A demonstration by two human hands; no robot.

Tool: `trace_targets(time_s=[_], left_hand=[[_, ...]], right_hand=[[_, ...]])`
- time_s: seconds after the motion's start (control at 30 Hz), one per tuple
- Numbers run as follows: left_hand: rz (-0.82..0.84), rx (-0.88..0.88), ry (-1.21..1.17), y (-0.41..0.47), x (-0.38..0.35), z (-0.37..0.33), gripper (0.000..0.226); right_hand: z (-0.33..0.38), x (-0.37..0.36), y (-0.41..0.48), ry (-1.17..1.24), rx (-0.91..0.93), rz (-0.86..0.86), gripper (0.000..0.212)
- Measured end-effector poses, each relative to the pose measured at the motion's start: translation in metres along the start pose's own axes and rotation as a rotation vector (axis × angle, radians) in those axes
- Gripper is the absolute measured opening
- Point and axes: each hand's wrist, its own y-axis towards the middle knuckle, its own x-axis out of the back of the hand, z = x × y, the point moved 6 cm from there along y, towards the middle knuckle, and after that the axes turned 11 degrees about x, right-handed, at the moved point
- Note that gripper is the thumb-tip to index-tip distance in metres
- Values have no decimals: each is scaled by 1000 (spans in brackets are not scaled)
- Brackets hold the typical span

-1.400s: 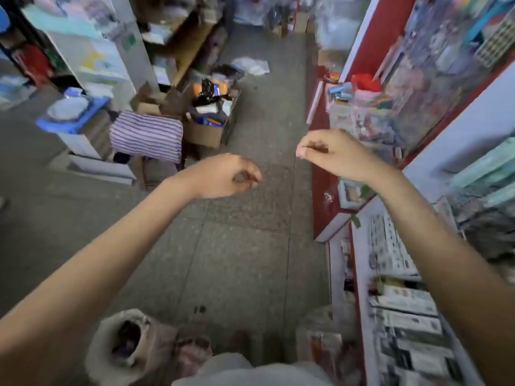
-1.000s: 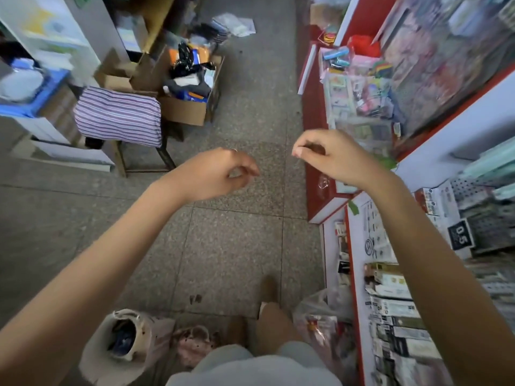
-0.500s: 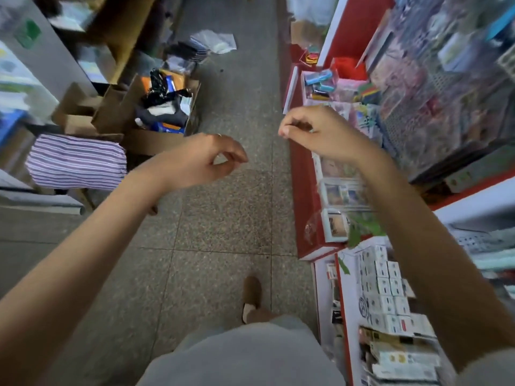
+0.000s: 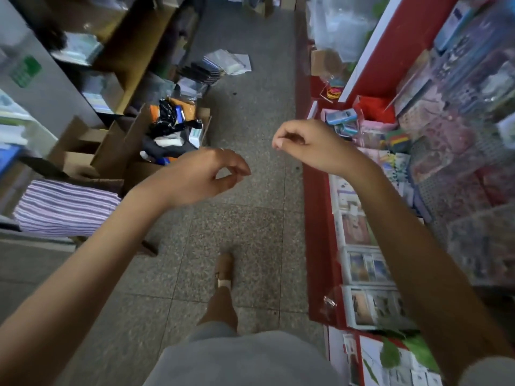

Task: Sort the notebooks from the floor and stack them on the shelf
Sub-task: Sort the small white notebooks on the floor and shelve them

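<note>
No writing can be read anywhere: the green label [image 4: 25,70] on the grey panel at 10 o'clock is too blurred, and so is the print on the packs.

At 10 o'clock an open box [image 4: 139,171] stands on the floor [image 4: 250,224]. It holds a black bag [image 4: 167,121], something orange, something blue and some white pieces. A second, smaller box [image 4: 75,160] sits touching it at 9 o'clock, and a striped cloth [image 4: 64,207] lies folded just beside that.

The red shelf [image 4: 317,213] runs along the right from 1 to 5 o'clock. Its low ledge carries rows of boxed packs [image 4: 365,268]. Higher up, at 2 o'clock, are a blue case [image 4: 341,117] and a red bag [image 4: 374,107].

What look like the notebooks [image 4: 202,72] lie in a dark stack on the floor at 12 o'clock. Clear-wrapped packs [image 4: 230,61] touch them, at the foot of the brown shelf [image 4: 133,48]. They are well apart from both hands, with bare floor between.

The left grip [image 4: 200,176] hangs over the floor near the centre, released. Its fingers are loosely curled, thumb and forefinger nearly meet, and it holds nothing. The right grip [image 4: 309,146], at 1 o'clock beside the red shelf, is clenched in a loose fist with nothing seen in it.

One foot [image 4: 225,271] stands on the floor at 6 o'clock.
</note>
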Motion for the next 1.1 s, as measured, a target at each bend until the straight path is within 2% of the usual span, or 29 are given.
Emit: trace_targets(time_s=[0.33, 0.5, 0.63, 0.9, 1.1], left_hand=[[29, -20, 1, 156, 88, 112, 23], [10, -48, -28, 237, 114, 150, 21], [7, -66, -13, 309, 127, 184, 20], [-10, 18, -46, 460, 166, 246, 21], [-70, 65, -102, 551, 212, 289, 21]], right_hand=[[-79, 41, 173, -28, -57, -63, 14], [-138, 68, 234, 38, -101, -102, 12], [-191, 83, 289, -6, -109, -69, 12], [-298, 136, 416, 74, -71, -50, 10], [-353, 172, 518, 115, -37, -26, 12]])
